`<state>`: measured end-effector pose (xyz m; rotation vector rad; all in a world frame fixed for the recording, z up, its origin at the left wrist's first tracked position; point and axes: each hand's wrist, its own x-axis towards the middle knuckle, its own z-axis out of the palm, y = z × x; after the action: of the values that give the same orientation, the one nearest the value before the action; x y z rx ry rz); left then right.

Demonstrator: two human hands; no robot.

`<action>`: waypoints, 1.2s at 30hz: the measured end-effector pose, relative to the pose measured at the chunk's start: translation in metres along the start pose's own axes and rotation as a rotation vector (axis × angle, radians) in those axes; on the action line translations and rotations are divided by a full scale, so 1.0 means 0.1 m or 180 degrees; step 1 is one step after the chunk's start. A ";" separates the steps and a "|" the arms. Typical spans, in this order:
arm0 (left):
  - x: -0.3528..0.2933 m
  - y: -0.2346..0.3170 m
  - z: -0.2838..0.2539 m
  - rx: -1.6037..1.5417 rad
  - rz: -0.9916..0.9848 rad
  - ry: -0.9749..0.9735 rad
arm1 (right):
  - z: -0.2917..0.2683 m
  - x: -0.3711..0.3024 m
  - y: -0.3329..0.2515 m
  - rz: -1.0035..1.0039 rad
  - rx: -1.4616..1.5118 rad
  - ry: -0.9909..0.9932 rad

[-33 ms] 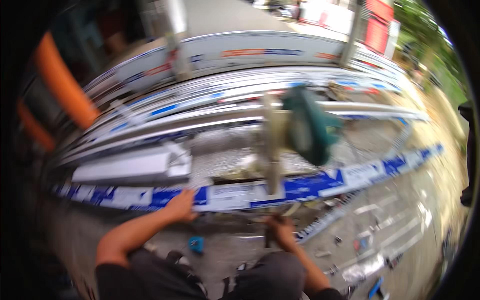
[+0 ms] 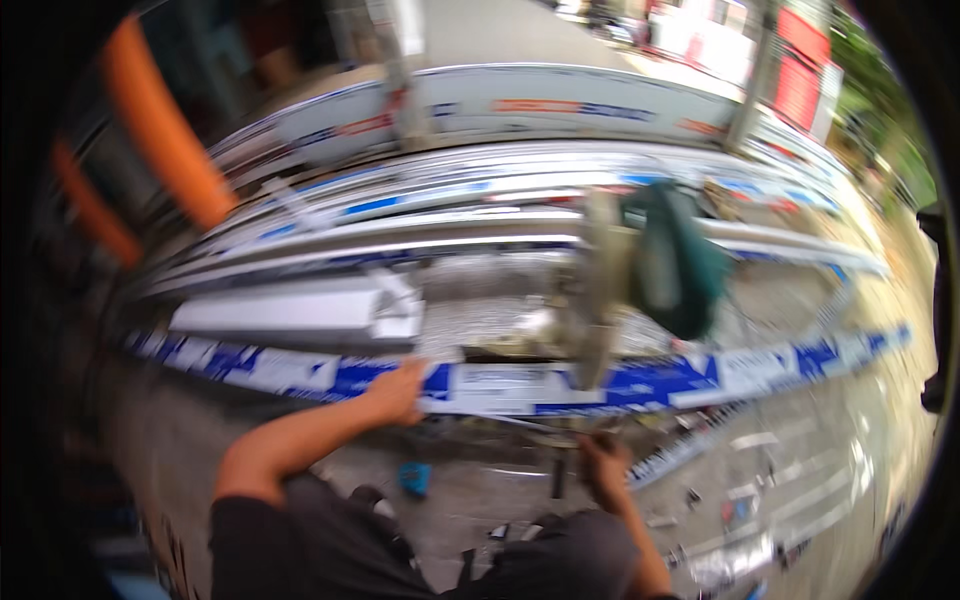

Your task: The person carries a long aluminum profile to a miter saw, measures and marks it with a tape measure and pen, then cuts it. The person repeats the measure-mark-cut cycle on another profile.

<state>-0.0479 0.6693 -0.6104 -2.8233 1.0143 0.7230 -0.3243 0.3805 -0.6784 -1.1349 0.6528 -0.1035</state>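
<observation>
View shifted, left hand [image 2: 397,391] on bar edge [image 2: 490,406]

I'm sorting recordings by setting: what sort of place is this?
Probably a metal-profile workshop: a dark-green, rounded power tool, perhaps a saw, stands at a long bar in blue-and-white film, with long, silvery, metal-looking profiles beyond.
</observation>
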 end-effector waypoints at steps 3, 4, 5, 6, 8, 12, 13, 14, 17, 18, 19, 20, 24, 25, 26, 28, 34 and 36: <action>0.16 -0.06 0.13 0.0175 0.0487 0.0090 | -0.42 -0.10 0.07 -0.0334 -0.0039 0.0526; 0.20 -0.02 0.18 0.0115 0.0536 -0.0079 | -0.47 -0.12 0.12 -0.0136 -0.0028 0.0732; 0.23 0.02 0.21 0.0192 0.0606 -0.0141 | -0.45 -0.15 0.18 -0.0485 -0.0324 0.0403; 0.25 0.06 0.22 0.0065 0.0585 -0.0159 | -0.40 -0.17 0.23 -0.0857 -0.0560 0.0119; 0.30 0.10 0.22 0.0236 0.0681 -0.0062 | -0.30 -0.20 0.23 -0.0105 0.0124 0.0762; 0.37 0.09 0.22 0.0639 0.0821 0.0071 | -0.12 -0.24 0.15 0.0310 0.0081 0.0985; 0.39 0.08 0.23 0.0638 0.0776 0.0059 | -0.10 -0.24 0.13 0.0295 0.0029 0.1010; 0.41 0.07 0.24 0.0633 0.0734 0.0048 | -0.08 -0.23 0.12 0.0278 -0.0025 0.1040; 0.45 0.04 0.27 0.0557 0.0738 0.0049 | -0.03 -0.16 0.13 0.0177 -0.0189 0.1179; 0.46 0.03 0.28 0.0519 0.0753 0.0055 | -0.03 -0.13 0.14 0.0163 -0.0207 0.1174; 0.47 0.03 0.28 0.0503 0.0747 0.0051 | -0.04 -0.12 0.15 0.0199 -0.0247 0.1221; 0.46 0.01 0.28 0.0450 0.0746 0.0090 | -0.05 -0.09 0.16 0.0225 -0.0144 0.1276; 0.40 -0.08 0.31 0.0177 0.0559 0.0145 | -0.17 -0.06 0.23 0.0178 -0.0043 0.1149; 0.38 -0.13 0.32 0.0100 0.0462 0.0106 | -0.18 -0.06 0.26 0.0123 -0.0089 0.1040; 0.35 -0.20 0.34 0.0066 0.0498 0.0190 | -0.17 -0.04 0.29 0.0128 -0.0040 0.0810; 0.30 -0.37 0.37 -0.0007 0.0499 0.0277 | -0.10 0.01 0.33 0.0138 0.0052 0.0332; 0.07 -0.95 0.30 -0.0122 0.0404 0.0017 | 0.54 0.07 0.31 -0.0191 -0.0062 0.0654; -0.07 -1.08 0.23 0.0068 0.1113 0.0793 | 0.60 0.04 0.20 -0.0017 0.0506 0.0618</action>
<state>0.0042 0.7630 -0.6385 -2.7975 1.5704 0.3787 -0.2937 0.4358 -0.6815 -0.9804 0.7996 -0.2683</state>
